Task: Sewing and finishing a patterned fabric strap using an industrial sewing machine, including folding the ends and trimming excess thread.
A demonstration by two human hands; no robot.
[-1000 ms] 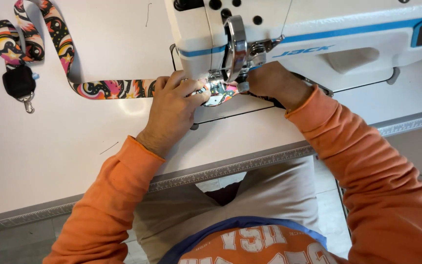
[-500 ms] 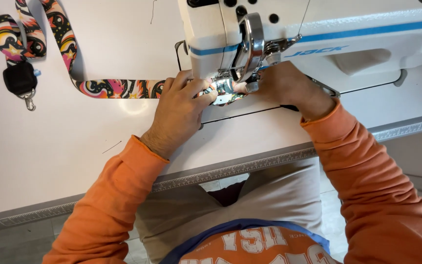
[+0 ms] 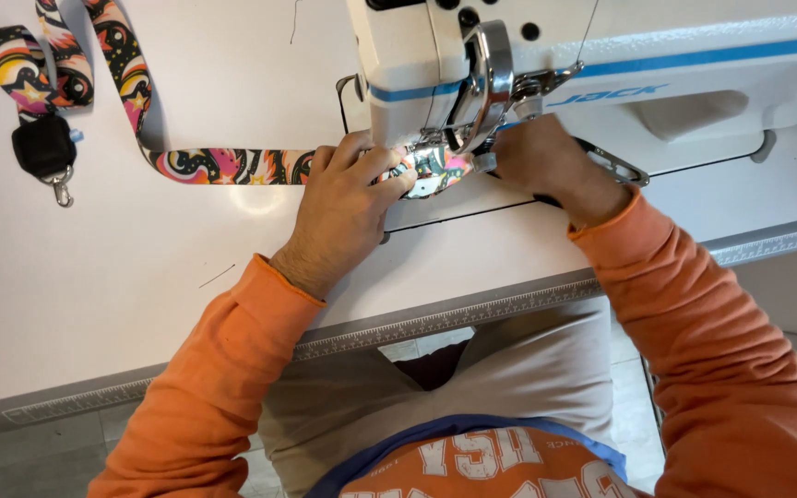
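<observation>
The tabletop (image 3: pixel 140 304) is the biggest thing before me, white and broad, with the sewing machine (image 3: pixel 657 83) standing on its far right. Since 1 second ago the machine and strap have slid rightward and grown in my view — my head has come closer — while both hands have kept their places at the needle, so I judge the seam is being held steady, not fed far.

The patterned strap (image 3: pixel 232 166) lies flat from under the presser foot leftward, then bends up to the far left corner, where a black buckle (image 3: pixel 44 146) with a small metal clip hangs on it. Its near end sits under the foot, between my 2 hands.

My left hand (image 3: pixel 348 207) lies palm down on the strap, fingers curled and pressing its end just left of the foot — closed onto it rather than gripping round it. My right hand (image 3: pixel 546 161) reaches in behind the foot; its fingertips are hidden by the machine head, so I cannot tell how far open it is or whether it has the strap.

Room: to the left the tabletop lies open as far as the strap's bend. The near edge, with its ruler strip (image 3: pixel 435 318), runs just under my forearms. To the right the machine's arm closes me in, and a thin loose thread (image 3: pixel 217 275) lies beside my left wrist.
</observation>
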